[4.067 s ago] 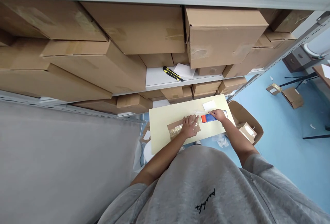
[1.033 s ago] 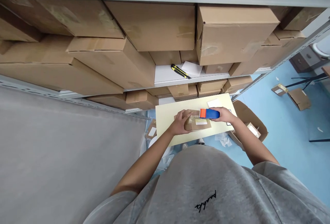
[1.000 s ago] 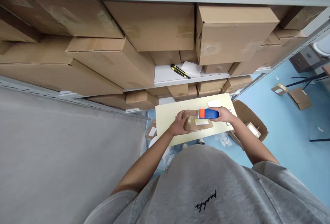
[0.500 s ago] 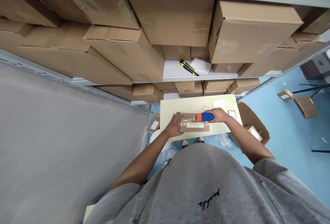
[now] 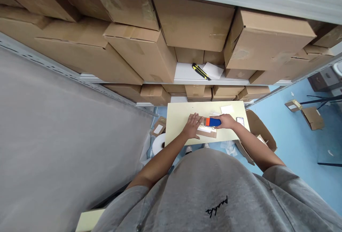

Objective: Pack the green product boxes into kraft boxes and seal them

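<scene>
On the pale yellow table (image 5: pixel 176 118) lies a small cardboard box (image 5: pixel 211 134) with a white label and shiny clear tape across its top. My left hand (image 5: pixel 191 126) rests flat over the box's left end, fingers stretched and slightly apart. My right hand (image 5: pixel 226 121) is closed round a blue-and-orange tape dispenser (image 5: pixel 214 122), whose orange end sits on or just above the box top, close to my left fingers. The left part of the box is hidden under my left hand.
A phone (image 5: pixel 240 120) and a white paper (image 5: pixel 227 109) lie on the table. Beyond stands a shelf of cardboard boxes, with a yellow-and-black utility knife (image 5: pixel 201 71) on it. A white roll (image 5: pixel 158 144) is left of the table, an open carton (image 5: pixel 263 132) right.
My left hand has slid right over the box, nearer the tape dispenser, and now lies on its top. The box has turned slightly. The view has shifted a little.
</scene>
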Tool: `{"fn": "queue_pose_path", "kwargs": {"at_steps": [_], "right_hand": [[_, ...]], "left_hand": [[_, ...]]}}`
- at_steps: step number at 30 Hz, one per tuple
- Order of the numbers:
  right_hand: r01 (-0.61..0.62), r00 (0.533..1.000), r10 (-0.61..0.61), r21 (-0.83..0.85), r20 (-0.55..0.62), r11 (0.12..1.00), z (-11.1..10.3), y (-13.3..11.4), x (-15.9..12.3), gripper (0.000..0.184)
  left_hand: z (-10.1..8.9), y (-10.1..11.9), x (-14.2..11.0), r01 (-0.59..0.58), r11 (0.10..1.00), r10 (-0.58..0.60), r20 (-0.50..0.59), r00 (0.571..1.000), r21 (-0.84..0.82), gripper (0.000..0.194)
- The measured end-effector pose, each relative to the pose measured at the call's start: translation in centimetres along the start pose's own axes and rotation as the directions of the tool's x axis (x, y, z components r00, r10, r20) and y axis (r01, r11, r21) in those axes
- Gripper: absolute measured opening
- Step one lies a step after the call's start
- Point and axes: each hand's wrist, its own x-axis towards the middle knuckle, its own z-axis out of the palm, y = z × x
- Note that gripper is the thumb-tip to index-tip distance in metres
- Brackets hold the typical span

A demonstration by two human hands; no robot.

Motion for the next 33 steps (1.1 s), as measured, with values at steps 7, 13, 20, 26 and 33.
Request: {"fn": "queue_pose_path", "kwargs": {"at_steps": [7, 13, 20, 26, 33], "right_hand": [[-0.033, 0.998, 0.036, -0.057, 0.049, 0.998, 0.2, -2.2, -0.5, 0.081], [-0.147, 0.978, 0.166, -0.150, 0.125, 0.978, -0.2, -6.0, 0.8, 0.073], [-0.204, 0.944, 0.249, -0.209, 0.216, 0.956, -1.6, -8.6, 2.2, 0.050], [-0.219, 0.931, 0.275, -0.235, 0.240, 0.947, -1.5, -8.9, 3.0, 0.058], [-0.195, 0.918, 0.277, -0.285, 0.285, 0.938, -1.9, -9.1, 3.8, 0.074]], "left_hand": [[0.5, -0.2, 2.0, 0.031, 0.999, -0.036, 0.122, 0.992, 0.042, 0.149], [0.5, 0.1, 1.9, 0.064, 0.998, -0.065, 0.158, 0.985, 0.011, 0.142], [0.4, 0.2, 1.7, 0.065, 0.998, -0.063, 0.147, 0.987, -0.010, 0.141], [0.8, 0.4, 1.7, 0.065, 0.997, -0.058, 0.142, 0.988, -0.042, 0.142], [0.9, 0.6, 1.8, 0.069, 0.997, -0.062, 0.141, 0.988, -0.047, 0.143]]}}
